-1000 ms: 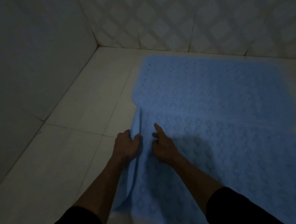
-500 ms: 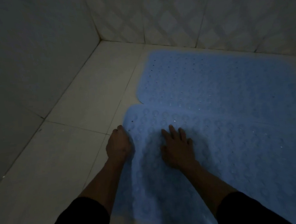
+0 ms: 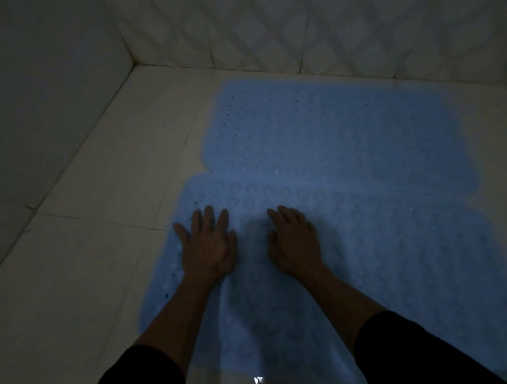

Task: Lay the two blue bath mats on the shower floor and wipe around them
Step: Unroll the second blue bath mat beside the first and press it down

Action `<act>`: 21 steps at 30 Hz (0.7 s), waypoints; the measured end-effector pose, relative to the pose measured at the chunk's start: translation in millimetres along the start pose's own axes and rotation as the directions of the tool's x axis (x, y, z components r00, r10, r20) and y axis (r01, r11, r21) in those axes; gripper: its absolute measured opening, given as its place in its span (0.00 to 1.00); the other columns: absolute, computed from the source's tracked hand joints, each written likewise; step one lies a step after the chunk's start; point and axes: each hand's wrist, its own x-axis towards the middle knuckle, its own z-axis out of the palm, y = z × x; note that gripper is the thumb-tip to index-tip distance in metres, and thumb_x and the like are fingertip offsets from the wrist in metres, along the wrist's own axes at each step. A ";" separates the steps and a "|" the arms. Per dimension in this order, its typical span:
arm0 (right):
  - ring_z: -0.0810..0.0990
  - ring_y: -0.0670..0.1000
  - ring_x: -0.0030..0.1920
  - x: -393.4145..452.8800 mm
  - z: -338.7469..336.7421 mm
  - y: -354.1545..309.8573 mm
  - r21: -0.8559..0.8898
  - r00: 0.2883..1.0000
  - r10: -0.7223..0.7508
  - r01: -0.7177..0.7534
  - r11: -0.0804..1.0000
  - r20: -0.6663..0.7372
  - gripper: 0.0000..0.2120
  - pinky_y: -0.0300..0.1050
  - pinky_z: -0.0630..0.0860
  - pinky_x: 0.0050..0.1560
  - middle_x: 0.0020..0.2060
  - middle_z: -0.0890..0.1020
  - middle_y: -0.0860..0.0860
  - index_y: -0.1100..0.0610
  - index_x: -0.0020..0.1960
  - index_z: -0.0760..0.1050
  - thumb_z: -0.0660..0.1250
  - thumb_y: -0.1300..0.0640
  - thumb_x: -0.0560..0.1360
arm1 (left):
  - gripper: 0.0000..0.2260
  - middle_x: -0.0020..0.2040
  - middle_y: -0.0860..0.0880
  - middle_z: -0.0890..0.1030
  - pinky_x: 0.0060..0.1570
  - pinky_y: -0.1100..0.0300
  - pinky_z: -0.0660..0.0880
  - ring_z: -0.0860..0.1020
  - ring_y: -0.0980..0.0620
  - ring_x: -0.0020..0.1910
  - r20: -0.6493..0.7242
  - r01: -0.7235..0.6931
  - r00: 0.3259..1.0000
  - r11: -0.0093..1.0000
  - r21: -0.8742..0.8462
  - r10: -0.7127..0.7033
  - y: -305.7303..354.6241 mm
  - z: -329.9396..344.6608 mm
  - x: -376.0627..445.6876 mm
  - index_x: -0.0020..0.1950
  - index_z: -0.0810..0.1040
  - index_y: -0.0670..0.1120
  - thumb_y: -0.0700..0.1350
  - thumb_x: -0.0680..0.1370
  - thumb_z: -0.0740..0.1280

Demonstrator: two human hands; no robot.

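Blue bath mats on pale shower floor (image 3: 96, 260): far mat (image 3: 331, 127) flat near diamond-tiled wall (image 3: 295, 26), near mat (image 3: 398, 257) overlapping its front edge. Left hand (image 3: 208, 248) pressed flat on near mat, fingers spread, gripping nothing. Right hand (image 3: 294, 242) palm-down beside it, fingers loosely splayed, empty.

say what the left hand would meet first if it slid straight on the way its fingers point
Sliding forward, the left hand would leave the near blue mat and most likely meet the far blue mat at their overlap; the dim light hides the seam.
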 end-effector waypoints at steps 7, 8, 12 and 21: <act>0.55 0.58 0.76 -13.4 -54.0 107.6 -0.054 0.961 0.260 -0.265 0.963 -0.090 0.27 0.63 0.59 0.72 0.77 0.60 0.54 0.51 0.76 0.60 0.59 0.48 0.78 | 0.36 0.82 0.53 0.40 0.69 0.24 0.42 0.37 0.43 0.80 0.151 0.026 0.988 0.990 -0.139 -0.005 60.3 6.4 7.4 0.78 0.43 0.67 0.75 0.73 0.49; 0.53 0.59 0.77 -15.8 -61.9 123.6 -0.068 0.950 0.301 -0.308 0.949 -0.087 0.28 0.65 0.58 0.72 0.77 0.57 0.54 0.50 0.76 0.58 0.59 0.47 0.78 | 0.37 0.81 0.54 0.39 0.69 0.23 0.42 0.37 0.43 0.80 0.154 0.006 0.988 0.992 -0.128 0.014 69.1 7.1 9.3 0.77 0.43 0.68 0.76 0.72 0.49; 0.43 0.61 0.78 -20.8 -85.8 175.4 -0.062 0.907 0.421 -0.420 0.905 0.005 0.33 0.72 0.48 0.72 0.80 0.47 0.52 0.45 0.78 0.50 0.56 0.37 0.78 | 0.41 0.80 0.56 0.36 0.66 0.21 0.41 0.35 0.42 0.79 0.210 -0.009 0.977 0.992 -0.124 0.035 105.3 11.6 17.8 0.75 0.40 0.72 0.81 0.65 0.49; 0.36 0.58 0.78 -26.3 -82.6 199.2 -0.062 0.899 0.435 -0.433 0.899 0.041 0.35 0.75 0.44 0.71 0.79 0.40 0.45 0.36 0.77 0.42 0.49 0.28 0.74 | 0.46 0.79 0.56 0.32 0.67 0.21 0.41 0.31 0.40 0.78 0.255 0.050 0.966 0.997 -0.057 -0.034 120.3 14.6 15.2 0.74 0.35 0.71 0.84 0.61 0.47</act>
